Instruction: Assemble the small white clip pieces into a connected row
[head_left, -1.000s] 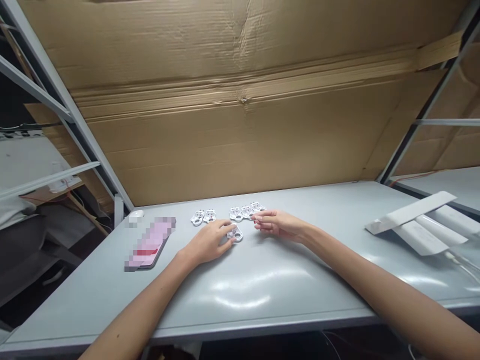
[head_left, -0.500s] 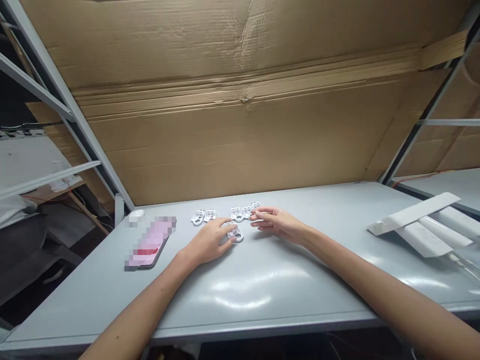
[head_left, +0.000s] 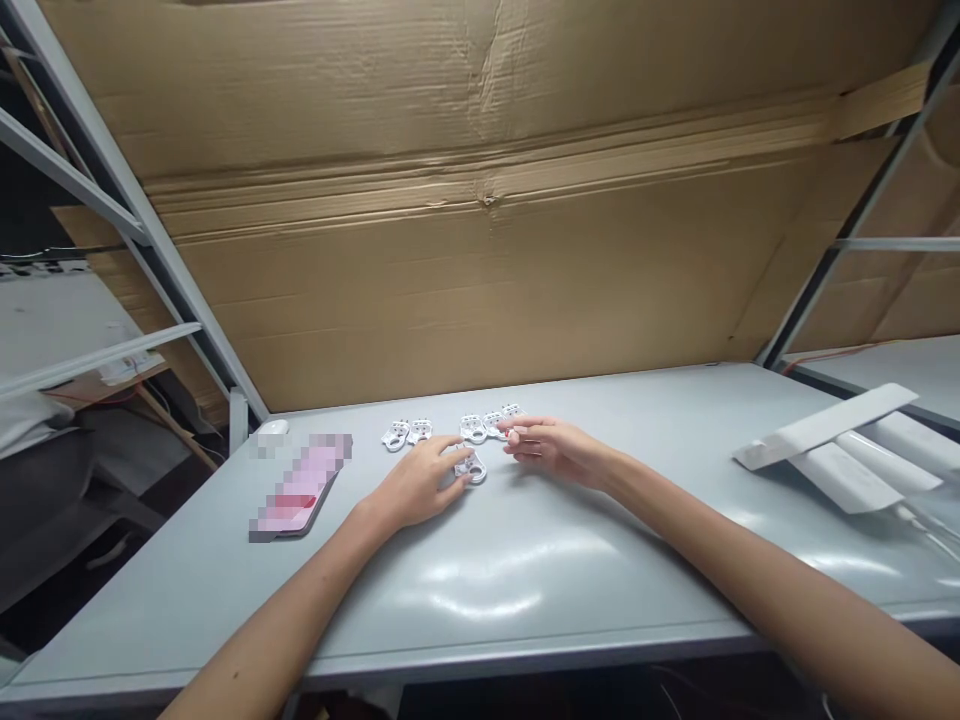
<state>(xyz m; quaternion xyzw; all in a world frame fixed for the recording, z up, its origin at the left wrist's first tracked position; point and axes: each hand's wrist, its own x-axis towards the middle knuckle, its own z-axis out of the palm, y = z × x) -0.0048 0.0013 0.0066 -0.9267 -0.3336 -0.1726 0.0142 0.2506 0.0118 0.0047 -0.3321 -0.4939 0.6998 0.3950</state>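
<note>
Several small white plastic parts with round holes lie in a row at the far middle of the grey table. My left hand rests on the table with its fingertips closed on one white part set a little nearer than the row. My right hand lies just right of it, fingers pressed together, pinching at the right end of a group of three white parts. Two more white parts sit to the left, untouched.
A pink phone lies on the left of the table, with a small white oval object behind it. White tubes and a flat white strip lie at the right. A large cardboard sheet stands behind the table, between grey metal frame posts.
My right hand has shifted slightly left toward the group of three parts. My left hand stays on the single part.
</note>
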